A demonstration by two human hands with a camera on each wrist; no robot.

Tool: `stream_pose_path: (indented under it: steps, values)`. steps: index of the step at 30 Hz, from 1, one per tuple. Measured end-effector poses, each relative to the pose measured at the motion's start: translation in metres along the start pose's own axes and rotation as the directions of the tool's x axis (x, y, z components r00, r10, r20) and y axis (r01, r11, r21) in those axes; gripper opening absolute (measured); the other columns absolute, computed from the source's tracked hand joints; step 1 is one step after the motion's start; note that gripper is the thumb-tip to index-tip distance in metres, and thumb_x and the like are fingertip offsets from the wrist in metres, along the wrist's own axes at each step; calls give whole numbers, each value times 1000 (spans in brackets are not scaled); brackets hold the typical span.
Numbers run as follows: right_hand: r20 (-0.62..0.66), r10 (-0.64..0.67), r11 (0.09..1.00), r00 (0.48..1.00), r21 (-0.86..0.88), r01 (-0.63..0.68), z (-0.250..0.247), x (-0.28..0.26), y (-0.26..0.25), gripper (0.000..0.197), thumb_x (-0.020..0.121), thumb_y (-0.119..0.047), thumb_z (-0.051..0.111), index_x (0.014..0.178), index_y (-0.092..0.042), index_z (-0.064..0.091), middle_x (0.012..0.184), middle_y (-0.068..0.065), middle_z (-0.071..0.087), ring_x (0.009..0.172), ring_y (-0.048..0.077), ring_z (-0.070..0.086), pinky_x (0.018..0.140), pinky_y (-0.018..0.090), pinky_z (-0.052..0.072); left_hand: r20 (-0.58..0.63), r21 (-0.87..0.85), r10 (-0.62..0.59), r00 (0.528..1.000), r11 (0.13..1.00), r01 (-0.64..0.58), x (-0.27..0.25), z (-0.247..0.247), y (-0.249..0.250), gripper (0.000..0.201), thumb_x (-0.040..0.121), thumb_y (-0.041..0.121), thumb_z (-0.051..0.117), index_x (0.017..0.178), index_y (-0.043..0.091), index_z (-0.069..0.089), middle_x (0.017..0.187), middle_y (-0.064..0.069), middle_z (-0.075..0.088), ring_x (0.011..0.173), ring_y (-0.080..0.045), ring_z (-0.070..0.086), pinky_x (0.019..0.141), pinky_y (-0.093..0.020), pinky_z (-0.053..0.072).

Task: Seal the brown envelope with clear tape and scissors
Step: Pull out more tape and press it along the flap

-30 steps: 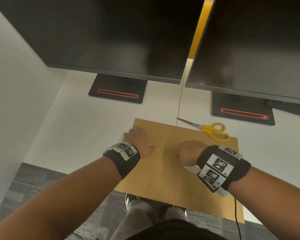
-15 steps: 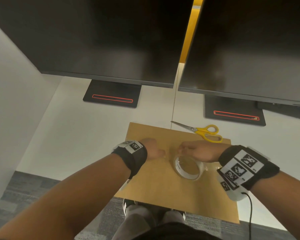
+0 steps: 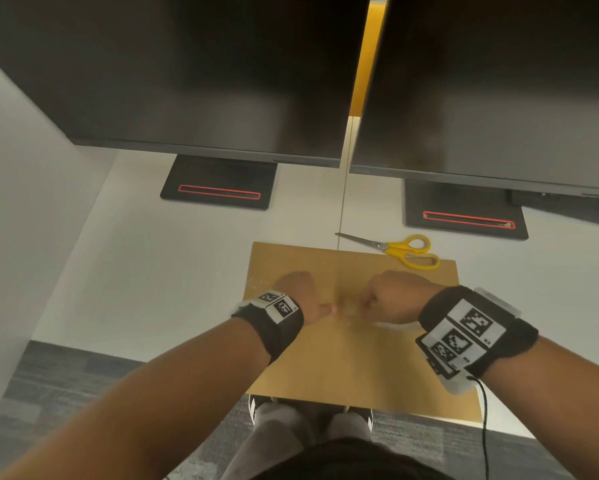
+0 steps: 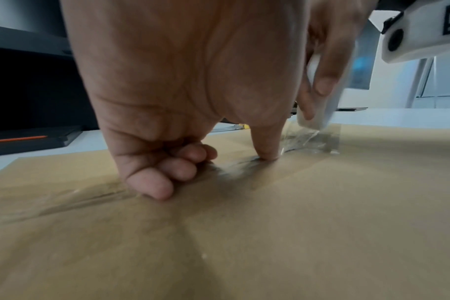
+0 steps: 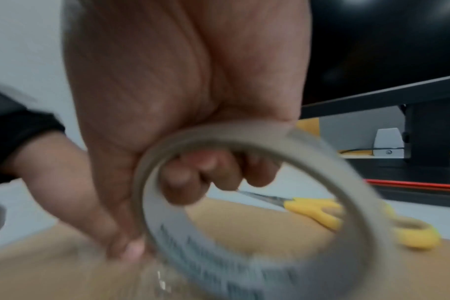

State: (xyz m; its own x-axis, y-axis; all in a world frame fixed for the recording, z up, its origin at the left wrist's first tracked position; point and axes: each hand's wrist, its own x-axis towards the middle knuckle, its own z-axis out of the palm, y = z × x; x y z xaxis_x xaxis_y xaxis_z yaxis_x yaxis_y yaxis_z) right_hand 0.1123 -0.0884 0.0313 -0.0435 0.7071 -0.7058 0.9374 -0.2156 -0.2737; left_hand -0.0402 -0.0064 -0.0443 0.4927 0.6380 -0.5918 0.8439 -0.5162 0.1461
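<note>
A brown envelope point(image 3: 353, 362) lies flat on the white desk, its near edge hanging over the desk edge. My left hand point(image 3: 300, 294) rests on it with fingers curled under, and its thumb point(image 4: 266, 146) presses a strip of clear tape point(image 4: 312, 142) onto the paper. My right hand point(image 3: 391, 297) sits just right of that thumb and grips the tape roll point(image 5: 257, 215), fingers hooked through its core. The roll point(image 4: 319, 97) stands on edge, touching the envelope. Yellow-handled scissors point(image 3: 407, 251) lie shut at the envelope's far right corner, untouched.
Two dark monitors point(image 3: 201, 81) hang over the back of the desk on black bases point(image 3: 218, 183) with red lines. A white partition wall point(image 3: 21, 202) bounds the left side. Grey carpet and my shoes point(image 3: 312, 414) show below the desk edge.
Half a second ago the roll showed tilted below my right hand, farther right. Now the right hand covers it and sits closer to the left thumb. The left hand stayed on the envelope.
</note>
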Motion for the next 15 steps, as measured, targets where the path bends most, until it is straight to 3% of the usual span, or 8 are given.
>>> stream_pose_path:
  steps: [2,9,15]
  values:
    - [-5,32,997,999,-68,-32,5,-2,2,27,90,-31,49,106,-25,70,105,1,69,93,20,60,81,34,50,3,6,-6,1000,1000,6,0,-1,0,79,81,66,54,131,7,44,131,-11,52,116,-28,53,92,-37,47]
    - [46,53,998,998,-41,-51,15,0,9,33,95,-36,43,121,-27,61,121,3,63,107,24,57,90,38,48,-30,0,4,1000,1000,-4,-1,2,1,85,78,73,50,131,7,45,130,-10,54,113,-29,55,90,-38,49]
    - [134,15,998,991,53,-22,16,0,6,37,98,-31,38,134,-34,50,143,-5,48,129,19,44,103,29,33,-55,27,-25,998,999,27,-2,9,4,94,76,75,49,137,5,37,135,-13,47,121,-29,48,99,-38,43]
